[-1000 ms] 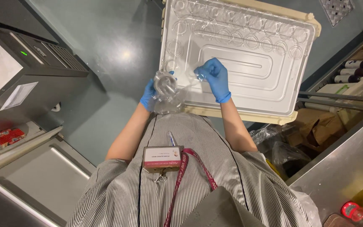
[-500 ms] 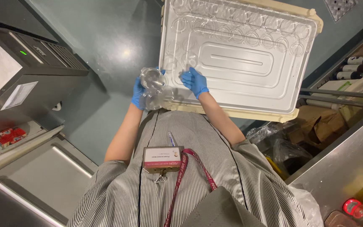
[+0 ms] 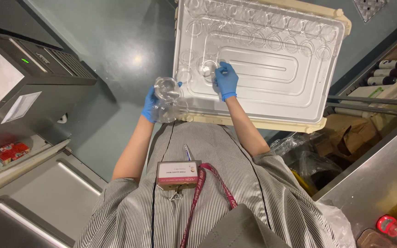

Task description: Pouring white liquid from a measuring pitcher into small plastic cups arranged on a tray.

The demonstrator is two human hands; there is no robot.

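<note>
Grey-green floor lies under us in the head view, with a large white tray (image 3: pixel 272 87) in front, rows of clear cups along its far edge; our left hand (image 3: pixel 151 104), in a blue glove, is curled around a stack of clear plastic cups (image 3: pixel 167 98) beside the tray's near left corner; our right hand (image 3: pixel 226 81) pinches one clear cup (image 3: pixel 207 69) standing on the tray; a grey machine (image 3: pixel 37 87) stands left.

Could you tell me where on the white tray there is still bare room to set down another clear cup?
The white tray is bare across its ribbed middle and near right part, below the far rows of clear cups. It is crowded along the far edge and beside the right hand; the left hand holds stacked cups.
</note>
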